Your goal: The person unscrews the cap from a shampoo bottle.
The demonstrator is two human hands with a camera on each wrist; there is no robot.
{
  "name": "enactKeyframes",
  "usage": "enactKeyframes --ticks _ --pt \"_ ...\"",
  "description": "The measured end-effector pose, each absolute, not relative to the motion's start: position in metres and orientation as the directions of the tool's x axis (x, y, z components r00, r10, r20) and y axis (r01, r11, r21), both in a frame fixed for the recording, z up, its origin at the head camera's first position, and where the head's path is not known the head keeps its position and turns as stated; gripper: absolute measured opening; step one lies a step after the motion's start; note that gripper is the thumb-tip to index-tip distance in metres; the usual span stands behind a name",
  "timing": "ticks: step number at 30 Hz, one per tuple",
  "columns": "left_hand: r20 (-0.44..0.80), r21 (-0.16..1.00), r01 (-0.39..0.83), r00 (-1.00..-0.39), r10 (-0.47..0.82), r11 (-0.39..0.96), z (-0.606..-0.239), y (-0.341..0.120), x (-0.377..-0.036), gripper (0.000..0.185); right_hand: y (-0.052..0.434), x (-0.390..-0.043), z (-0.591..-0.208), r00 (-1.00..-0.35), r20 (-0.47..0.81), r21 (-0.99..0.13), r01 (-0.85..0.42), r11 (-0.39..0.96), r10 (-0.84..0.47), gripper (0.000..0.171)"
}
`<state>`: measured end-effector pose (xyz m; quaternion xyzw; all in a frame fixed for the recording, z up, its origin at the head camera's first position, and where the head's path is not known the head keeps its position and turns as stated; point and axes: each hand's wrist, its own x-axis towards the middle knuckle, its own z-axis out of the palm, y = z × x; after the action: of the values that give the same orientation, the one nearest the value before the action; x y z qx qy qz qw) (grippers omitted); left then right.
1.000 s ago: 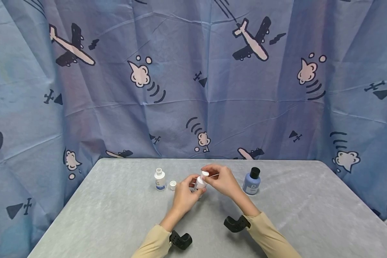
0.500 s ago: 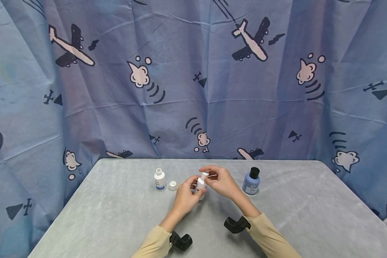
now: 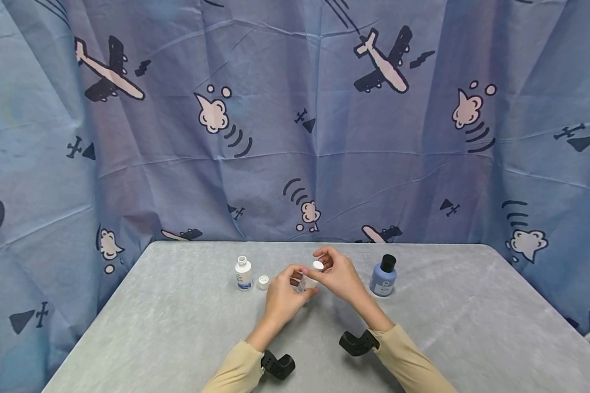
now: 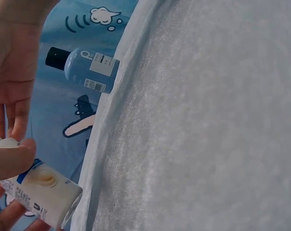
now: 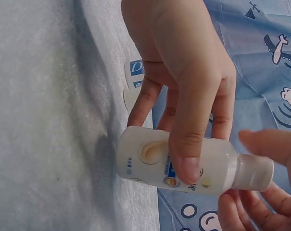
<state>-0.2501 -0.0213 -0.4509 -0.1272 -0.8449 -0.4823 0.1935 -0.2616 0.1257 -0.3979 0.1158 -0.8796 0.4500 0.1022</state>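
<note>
Near the middle of the desk (image 3: 423, 327), a little toward its far edge, you've got the small white bottle (image 5: 183, 163) up off the surface and tilted, neck pointing to your right. Your left hand (image 3: 281, 297) is wrapped round its body, thumb across the label and fingers behind, a snug hold. Your right hand (image 3: 338, 275) is closed on the white cap (image 3: 317, 265), pinching it at the fingertips right at the bottle's neck; whether the cap is seated or just clear of the thread, I can't tell from here. That bottle looks light, smooth plastic, probably a bit slippery and with some give if squeezed, so the label band in the middle is the sensible place to grip, and the cap wants a fingertip pinch around its rim. Left of your hands, nearer the far edge, stands a second white bottle (image 3: 243, 274), open at the top, with its loose cap (image 3: 263, 281) just beside it on the desk. To the right, the blue bottle with the black cap (image 3: 383, 275) stands upright, apart from your right hand, untouched.
</note>
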Motion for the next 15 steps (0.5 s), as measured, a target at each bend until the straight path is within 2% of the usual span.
enactKeyframes --ticks 4,15 --pt "0.45 0.766 0.401 -0.893 0.028 0.503 -0.4509 -0.0204 -0.2502 0.038 0.1276 -0.2613 -0.3974 -0.945 0.299 -0.765 -0.319 0.56 -0.13 0.033" --pt "0.456 0.755 0.421 -0.888 0.057 0.503 -0.4544 -0.0183 -0.2514 0.039 0.1305 -0.2647 -0.3978 -0.926 0.313 -0.77 -0.378 0.515 -0.212 0.036"
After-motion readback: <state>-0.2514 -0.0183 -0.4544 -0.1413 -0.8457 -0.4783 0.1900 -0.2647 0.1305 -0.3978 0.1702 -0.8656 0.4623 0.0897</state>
